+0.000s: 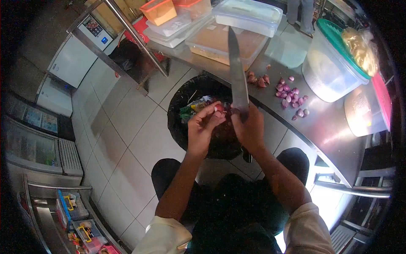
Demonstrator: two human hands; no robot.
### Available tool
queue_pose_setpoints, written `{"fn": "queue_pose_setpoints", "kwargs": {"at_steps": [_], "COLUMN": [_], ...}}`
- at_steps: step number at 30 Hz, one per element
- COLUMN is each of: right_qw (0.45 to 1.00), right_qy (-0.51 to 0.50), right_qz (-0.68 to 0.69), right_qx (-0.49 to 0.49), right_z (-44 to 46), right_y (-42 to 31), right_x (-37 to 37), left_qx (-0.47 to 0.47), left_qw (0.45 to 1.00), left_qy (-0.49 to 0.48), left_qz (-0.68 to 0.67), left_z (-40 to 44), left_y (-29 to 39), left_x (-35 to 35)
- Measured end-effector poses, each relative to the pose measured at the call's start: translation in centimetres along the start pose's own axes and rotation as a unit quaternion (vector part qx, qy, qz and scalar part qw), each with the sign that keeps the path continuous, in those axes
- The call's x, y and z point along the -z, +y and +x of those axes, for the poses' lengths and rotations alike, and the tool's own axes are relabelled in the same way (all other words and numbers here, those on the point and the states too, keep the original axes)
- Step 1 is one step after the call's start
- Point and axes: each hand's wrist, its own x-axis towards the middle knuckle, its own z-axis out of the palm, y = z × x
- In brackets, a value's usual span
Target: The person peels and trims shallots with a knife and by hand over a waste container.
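Between the fingertips of my left hand (202, 129) is a small red shallot (218, 108), with a pale patch showing. My right hand (248, 127) is closed around a large kitchen knife (238, 72), its broad blade pointing up and away from me. Both hands are close together over a black-lined waste bin (177, 127) that holds scraps and peelings. On the steel table to the right lie peeled purple shallots (289, 95), scattered in a loose group. Beside them sits a smaller pile of brown-skinned shallots (258, 79).
Lidded plastic boxes (247, 17) stand along the back of the steel table (325, 122). A large tub with a green lid (325, 63) and a pink-lidded container (368, 106) are at the right. Storage boxes (86, 233) fill a low shelf at lower left.
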Motion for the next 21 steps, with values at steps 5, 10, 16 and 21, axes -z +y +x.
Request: {"fn": "queue_pose_setpoints", "kwargs": {"at_steps": [5,10,16,21], "right_qw": [0.997,0.990,0.998,0.990], "right_qy": [-0.021,-0.041,-0.066,-0.129], "right_qz": [-0.058,-0.129,-0.020,-0.039], "right_qx": [-0.044,0.040,0.014,0.034], "right_z": [0.9,0.6,1.0,1.3], "right_y": [-0.6,-0.5,0.1,-0.6], "right_x": [1.4,1.3,1.4,2.1], "left_qx": [0.051,0.031,-0.007,-0.037], "left_qw": [0.999,0.998,0.996,0.994], "left_qy": [-0.001,-0.048,-0.074,-0.079], "left_qz": [-0.003,0.002,0.044,0.070], "left_z": [0.1,0.0,0.3,0.3], "left_y": [1.2,1.1,0.9,0.9], "left_x": [0.5,0.3,1.0,0.9]}}
